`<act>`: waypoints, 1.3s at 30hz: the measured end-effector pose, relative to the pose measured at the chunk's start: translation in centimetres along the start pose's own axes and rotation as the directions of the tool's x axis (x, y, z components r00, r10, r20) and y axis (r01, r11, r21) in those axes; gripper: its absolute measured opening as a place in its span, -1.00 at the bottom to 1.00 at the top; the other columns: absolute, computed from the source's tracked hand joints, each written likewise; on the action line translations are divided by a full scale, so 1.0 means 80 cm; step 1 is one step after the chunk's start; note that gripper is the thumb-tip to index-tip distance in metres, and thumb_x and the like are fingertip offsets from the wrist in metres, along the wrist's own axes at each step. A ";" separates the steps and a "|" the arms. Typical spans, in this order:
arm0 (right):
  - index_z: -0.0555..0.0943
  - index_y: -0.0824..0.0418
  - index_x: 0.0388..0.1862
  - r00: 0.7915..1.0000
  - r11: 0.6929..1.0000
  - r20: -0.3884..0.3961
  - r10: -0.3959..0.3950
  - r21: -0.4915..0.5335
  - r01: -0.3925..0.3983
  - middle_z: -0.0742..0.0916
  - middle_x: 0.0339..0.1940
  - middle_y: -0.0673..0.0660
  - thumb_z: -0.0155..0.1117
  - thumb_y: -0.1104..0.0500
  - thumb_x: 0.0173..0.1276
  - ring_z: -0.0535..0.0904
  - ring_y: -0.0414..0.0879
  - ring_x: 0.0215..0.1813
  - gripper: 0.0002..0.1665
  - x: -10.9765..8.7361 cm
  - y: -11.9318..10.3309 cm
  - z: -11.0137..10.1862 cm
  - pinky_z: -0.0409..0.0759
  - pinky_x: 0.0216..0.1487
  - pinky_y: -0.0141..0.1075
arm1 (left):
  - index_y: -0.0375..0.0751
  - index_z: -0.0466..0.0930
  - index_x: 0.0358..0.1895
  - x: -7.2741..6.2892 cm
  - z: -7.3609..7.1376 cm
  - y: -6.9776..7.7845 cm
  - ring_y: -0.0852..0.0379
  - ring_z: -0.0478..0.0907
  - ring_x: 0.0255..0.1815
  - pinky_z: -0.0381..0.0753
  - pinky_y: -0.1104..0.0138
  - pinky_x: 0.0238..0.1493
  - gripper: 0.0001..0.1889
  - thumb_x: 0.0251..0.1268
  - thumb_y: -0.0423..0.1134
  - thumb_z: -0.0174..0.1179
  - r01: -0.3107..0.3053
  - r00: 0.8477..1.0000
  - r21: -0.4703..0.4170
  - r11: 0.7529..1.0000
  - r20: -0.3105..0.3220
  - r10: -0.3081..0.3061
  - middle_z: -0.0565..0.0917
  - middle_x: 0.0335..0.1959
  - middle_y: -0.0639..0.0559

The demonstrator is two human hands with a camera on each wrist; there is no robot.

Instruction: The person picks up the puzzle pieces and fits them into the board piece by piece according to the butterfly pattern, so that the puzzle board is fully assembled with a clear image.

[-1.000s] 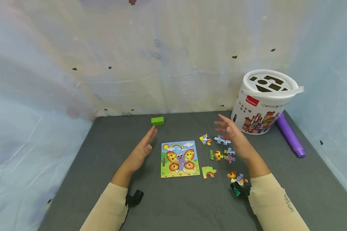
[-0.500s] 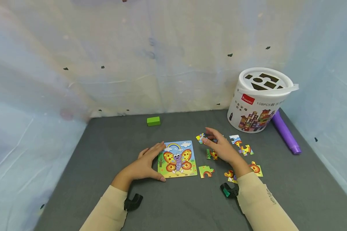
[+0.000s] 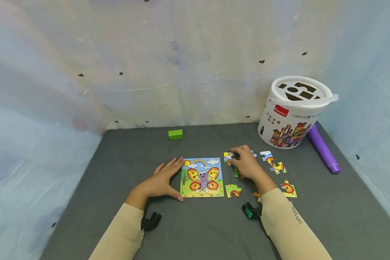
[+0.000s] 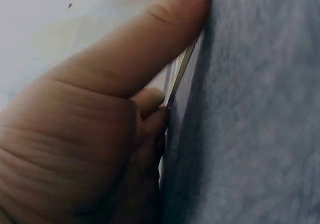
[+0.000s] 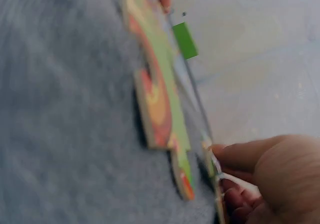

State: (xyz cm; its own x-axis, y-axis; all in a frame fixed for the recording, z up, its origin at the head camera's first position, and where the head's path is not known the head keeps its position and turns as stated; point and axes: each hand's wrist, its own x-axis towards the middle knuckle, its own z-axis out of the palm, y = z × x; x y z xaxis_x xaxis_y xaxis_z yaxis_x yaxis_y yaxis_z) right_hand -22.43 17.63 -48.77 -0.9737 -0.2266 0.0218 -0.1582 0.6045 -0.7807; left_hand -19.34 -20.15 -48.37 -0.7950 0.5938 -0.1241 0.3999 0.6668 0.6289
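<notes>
The square butterfly picture board (image 3: 202,177) lies flat on the table in the head view. Along its left edge rests my left hand (image 3: 159,183), fingers spread and thumb near the lower left corner. My right hand (image 3: 248,166) reaches over the loose pieces and pinches the sun-and-cloud puzzle piece (image 3: 226,156) between thumb and fingers, right of the board's upper corner. Below it lies a green puzzle piece (image 3: 233,190). The right hand partly hides other pieces. In the right wrist view, the thumb (image 5: 235,154) touches a piece's edge, much of it hidden.
More puzzle pieces lie to the right: a sky piece (image 3: 267,156), a yellow wing piece (image 3: 280,167) and an orange swirl piece (image 3: 289,189). A green block (image 3: 175,134) sits at the back. A white bucket (image 3: 293,115) and purple tube (image 3: 324,150) stand and lie at right.
Both hands have come down from above the table. The left has settled at the board's edge; the right has moved left and taken hold of the sun-and-cloud puzzle piece.
</notes>
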 end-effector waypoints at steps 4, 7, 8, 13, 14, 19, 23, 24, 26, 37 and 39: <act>0.66 0.32 0.34 0.998 0.999 -0.050 0.028 0.038 -0.026 0.48 0.18 0.30 0.38 0.25 0.64 0.43 0.15 0.02 -0.62 0.000 -0.001 0.002 0.45 0.07 0.04 | 0.03 -0.03 0.83 0.001 -0.001 -0.002 0.02 -0.29 0.80 -0.41 -0.17 0.65 0.48 -0.14 0.30 0.76 0.005 1.000 0.040 0.999 0.003 -0.005 -0.11 0.82 0.12; 0.65 0.32 0.32 0.997 0.997 -0.070 0.011 0.082 -0.005 0.54 0.07 0.26 0.39 0.27 0.62 0.46 0.11 -0.06 -0.63 -0.001 -0.001 0.003 0.47 -0.04 -0.03 | 0.05 -0.02 0.83 0.000 0.000 -0.001 0.03 -0.29 0.80 -0.39 -0.16 0.65 0.48 -0.14 0.34 0.74 0.010 1.000 0.068 0.998 -0.009 -0.010 -0.10 0.82 0.14; 0.65 0.32 0.33 0.997 0.995 -0.075 0.007 0.099 0.001 0.56 0.02 0.25 0.39 0.27 0.63 0.48 0.09 -0.09 -0.63 -0.001 -0.001 0.003 0.47 -0.08 -0.06 | 0.04 -0.02 0.83 0.000 0.000 -0.001 0.02 -0.29 0.80 -0.39 -0.17 0.64 0.48 -0.15 0.34 0.74 0.011 1.000 0.070 0.997 -0.013 -0.010 -0.10 0.82 0.14; 0.70 0.28 0.27 0.993 0.985 -0.119 0.005 0.171 0.015 0.63 -0.14 0.17 0.35 0.23 0.67 0.53 0.04 -0.19 -0.71 -0.004 -0.005 0.004 0.50 -0.21 -0.17 | 0.01 -0.02 0.83 -0.002 0.003 -0.001 -0.02 -0.28 0.80 -0.40 -0.21 0.63 0.49 -0.15 0.36 0.73 0.004 1.000 0.055 0.998 -0.018 -0.003 -0.09 0.82 0.10; 0.71 0.26 0.25 0.991 0.984 -0.134 0.009 0.179 0.015 0.63 -0.15 0.16 0.35 0.22 0.67 0.54 0.04 -0.19 -0.73 -0.004 -0.008 0.004 0.50 -0.22 -0.18 | 0.00 -0.02 0.83 -0.002 0.003 0.000 -0.02 -0.28 0.80 -0.41 -0.22 0.63 0.49 -0.16 0.36 0.73 0.002 1.000 0.050 0.999 -0.017 -0.001 -0.08 0.82 0.09; 0.74 0.24 0.20 0.989 0.960 -0.148 0.013 0.280 0.030 0.67 -0.15 0.17 0.36 0.19 0.67 0.70 0.05 -0.24 -0.75 -0.010 -0.030 0.011 0.60 -0.29 -0.24 | 0.04 -0.05 0.83 -0.002 0.004 -0.001 0.03 -0.31 0.80 -0.43 -0.18 0.64 0.50 -0.15 0.40 0.71 0.005 1.000 0.055 0.998 -0.009 -0.005 -0.11 0.82 0.14; 0.74 0.24 0.14 0.997 0.940 -0.078 0.002 0.342 0.025 0.70 -0.24 0.17 0.37 0.20 0.66 0.73 0.14 -0.35 -0.80 -0.014 -0.054 0.030 0.64 -0.40 -0.20 | 0.05 -0.08 0.84 -0.001 0.004 -0.001 0.04 -0.32 0.80 -0.44 -0.18 0.64 0.50 -0.14 0.40 0.70 0.011 1.000 0.054 0.998 -0.008 -0.010 -0.11 0.82 0.15; 0.74 0.24 0.13 0.998 0.937 -0.056 -0.001 0.348 0.021 0.71 -0.26 0.17 0.36 0.21 0.66 0.73 0.14 -0.37 -0.81 -0.015 -0.059 0.036 0.63 -0.42 -0.18 | 0.06 -0.08 0.84 -0.001 0.004 -0.001 0.05 -0.32 0.80 -0.44 -0.18 0.64 0.50 -0.14 0.40 0.70 0.012 1.000 0.056 0.998 -0.009 -0.012 -0.12 0.82 0.15; 0.74 0.24 0.13 1.000 0.935 -0.013 -0.003 0.354 0.007 0.70 -0.29 0.17 0.36 0.22 0.66 0.72 0.13 -0.39 -0.81 -0.016 -0.068 0.049 0.68 -0.40 -0.17 | 0.05 -0.08 0.84 0.000 0.004 -0.002 0.06 -0.33 0.80 -0.45 -0.18 0.64 0.50 -0.14 0.41 0.70 0.015 1.000 0.060 0.998 -0.010 -0.015 -0.12 0.82 0.15; 0.62 0.31 0.39 0.996 0.972 0.077 -0.040 0.234 0.021 0.67 0.13 0.21 0.35 0.33 0.63 0.75 -0.06 -0.18 -0.59 -0.020 -0.079 0.074 0.76 -0.20 -0.16 | 0.06 -0.11 0.84 0.004 0.004 0.000 0.07 -0.33 0.80 -0.45 -0.15 0.64 0.50 -0.10 0.41 0.69 0.021 1.000 0.062 0.998 -0.005 -0.020 -0.13 0.82 0.17; 0.65 0.29 0.37 0.992 0.990 0.088 -0.095 0.116 0.085 0.66 0.19 0.19 0.37 0.30 0.62 0.75 -0.08 -0.11 -0.60 -0.022 -0.080 0.071 0.74 -0.13 -0.16 | 0.06 -0.12 0.84 0.003 0.004 -0.001 0.08 -0.33 0.79 -0.46 -0.14 0.64 0.50 -0.11 0.41 0.69 0.027 1.000 0.061 0.998 -0.001 -0.027 -0.14 0.82 0.18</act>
State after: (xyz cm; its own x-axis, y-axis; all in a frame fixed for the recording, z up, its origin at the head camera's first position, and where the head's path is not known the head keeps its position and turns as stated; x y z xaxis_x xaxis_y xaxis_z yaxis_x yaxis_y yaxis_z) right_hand -18.80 9.85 -47.37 -0.9360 -0.3496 0.0409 -0.2200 0.4903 -0.8433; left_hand -19.42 -19.88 -48.67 -0.8061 0.5750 -0.1398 0.4052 0.7086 0.5777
